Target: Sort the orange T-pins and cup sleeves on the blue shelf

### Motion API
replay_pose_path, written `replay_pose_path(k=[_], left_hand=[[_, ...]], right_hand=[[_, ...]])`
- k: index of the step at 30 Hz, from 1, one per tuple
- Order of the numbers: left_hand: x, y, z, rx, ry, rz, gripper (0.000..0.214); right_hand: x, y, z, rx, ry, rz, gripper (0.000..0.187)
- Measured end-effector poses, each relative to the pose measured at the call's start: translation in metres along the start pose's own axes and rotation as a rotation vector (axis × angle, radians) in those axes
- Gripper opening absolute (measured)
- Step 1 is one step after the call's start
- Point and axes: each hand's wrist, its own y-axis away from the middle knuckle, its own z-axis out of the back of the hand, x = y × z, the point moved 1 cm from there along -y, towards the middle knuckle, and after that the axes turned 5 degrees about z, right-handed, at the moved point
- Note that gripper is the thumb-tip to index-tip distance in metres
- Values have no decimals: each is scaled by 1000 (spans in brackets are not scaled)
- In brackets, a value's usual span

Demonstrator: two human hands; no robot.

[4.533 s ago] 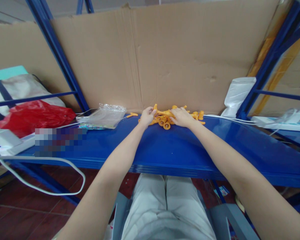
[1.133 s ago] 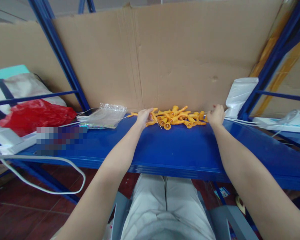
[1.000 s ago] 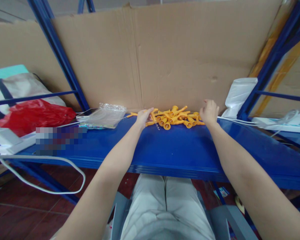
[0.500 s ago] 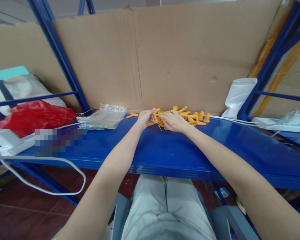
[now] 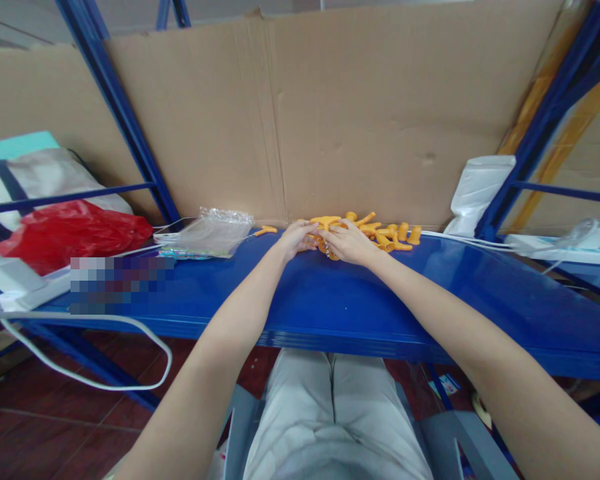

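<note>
A heap of small orange plastic parts (image 5: 386,233) lies at the back of the blue shelf (image 5: 330,293), against the cardboard sheet. My left hand (image 5: 294,239) and my right hand (image 5: 345,243) meet at the heap's left end, fingers curled. Together they hold an orange T-shaped part (image 5: 325,221) just above the pile; a small spring seems to hang under it, between the fingertips. One stray orange part (image 5: 265,231) lies apart to the left.
A clear plastic bag (image 5: 206,232) lies left of the hands, a red bag (image 5: 70,230) and a white cable (image 5: 80,320) farther left. A white pouch (image 5: 475,190) leans on the right upright (image 5: 530,127). Blue diagonal braces frame both sides.
My right hand came back from the heap's right end to the left end. Both hands closed in and lifted one orange part off the pile.
</note>
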Motion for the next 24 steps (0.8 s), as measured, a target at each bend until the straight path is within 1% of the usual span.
replay_pose_path(k=[2, 4, 10, 12, 16, 19, 24], left_hand=[[1, 1, -1, 2, -58, 15, 9], [2, 1, -1, 38, -129, 20, 10], [10, 3, -4, 267, -354, 30, 18], [12, 5, -7, 309, -393, 28, 19], [14, 7, -14, 302, -401, -15, 21], [13, 7, -16, 297, -372, -43, 17], [13, 5, -14, 287, -354, -37, 15]], right_hand=[[-3, 1, 1, 26, 29, -41, 41], [-6, 3, 1, 53, 61, -90, 42], [-14, 12, 0, 81, 99, -211, 47], [-16, 13, -1, 92, 95, -231, 48], [-17, 14, 0, 125, 69, -261, 48], [-15, 13, 1, 132, 72, -248, 47], [-16, 13, -1, 88, 92, -233, 47]])
